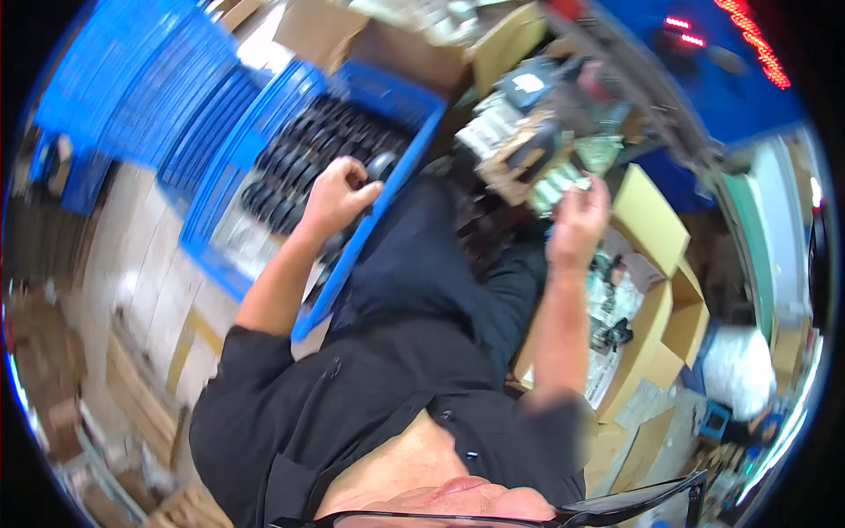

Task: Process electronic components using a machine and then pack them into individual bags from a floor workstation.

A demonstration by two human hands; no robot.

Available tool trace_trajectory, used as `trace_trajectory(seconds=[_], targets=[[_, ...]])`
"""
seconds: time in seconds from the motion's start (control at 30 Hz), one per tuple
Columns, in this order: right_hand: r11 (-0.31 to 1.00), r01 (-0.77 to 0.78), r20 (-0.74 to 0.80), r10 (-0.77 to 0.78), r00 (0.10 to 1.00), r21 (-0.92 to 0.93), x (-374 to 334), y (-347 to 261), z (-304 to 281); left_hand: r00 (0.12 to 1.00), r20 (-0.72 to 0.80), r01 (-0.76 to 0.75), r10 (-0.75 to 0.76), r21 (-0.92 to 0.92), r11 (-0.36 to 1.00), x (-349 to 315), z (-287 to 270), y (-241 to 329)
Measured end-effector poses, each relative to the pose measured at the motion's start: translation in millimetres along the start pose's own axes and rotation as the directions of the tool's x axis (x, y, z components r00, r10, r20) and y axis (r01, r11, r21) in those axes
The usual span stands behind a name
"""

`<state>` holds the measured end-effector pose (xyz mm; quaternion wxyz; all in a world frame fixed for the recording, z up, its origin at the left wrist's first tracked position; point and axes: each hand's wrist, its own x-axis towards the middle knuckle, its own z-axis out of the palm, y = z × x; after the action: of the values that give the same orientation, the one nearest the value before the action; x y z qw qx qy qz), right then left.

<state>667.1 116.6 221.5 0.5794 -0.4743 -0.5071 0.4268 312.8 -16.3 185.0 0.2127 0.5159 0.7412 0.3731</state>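
On the left, my left hand [333, 201] reaches over a blue plastic crate [231, 167]. Its fingers are curled toward the thumb, and a black round part [382, 165] sits at the fingertips. Rows of similar black ring-like parts [299, 158] fill much of that crate. My right hand [578, 224] is raised on the right, fingers pinched together around something small and pale whose kind is blurred. Just beyond those fingers are pale green-white pieces [550, 189] and a brown cardboard piece [519, 163].
Stacked blue crates [132, 79] stand at the far left. An open cardboard box [647, 352] holding small black parts and paper is beside my right forearm. Far right, a blue machine surface [695, 79] bears red lit digits. Cardboard and wooden pieces [141, 396] lie on the left floor.
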Motion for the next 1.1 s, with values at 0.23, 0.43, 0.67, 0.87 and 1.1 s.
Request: trace_trajectory(seconds=[0.23,0.43,0.67,0.87,1.1], targets=[[0.563,-0.192,-0.200,0.048,0.979,-0.804,19.1,156.2,-308.1,0.918,0.190,0.229,-0.348,0.462,0.857,-72.4,-61.3,-126.6],[-0.374,-0.414,-0.526,0.274,0.806,-0.830,-36.8,203.5,-470.3,0.724,0.382,0.194,-0.575,0.687,0.700,-126.6,-40.5,-169.5],[-0.078,-0.356,-0.362,0.316,0.877,-0.931,-82.6,224.8,-461.3,0.641,0.425,0.143,-0.639,0.752,0.643,-140.6,-1.7,-203.0],[-0.142,-0.297,-0.327,0.292,0.899,-0.944,-99.8,191.3,-419.0,0.671,0.444,0.084,-0.595,0.751,0.655,-147.9,17.6,-224.9],[0.138,-0.501,-0.429,0.356,0.830,-0.855,-105.6,194.4,-429.4,0.691,0.483,0.003,-0.538,0.742,0.670,-145.9,18.2,-206.5]])
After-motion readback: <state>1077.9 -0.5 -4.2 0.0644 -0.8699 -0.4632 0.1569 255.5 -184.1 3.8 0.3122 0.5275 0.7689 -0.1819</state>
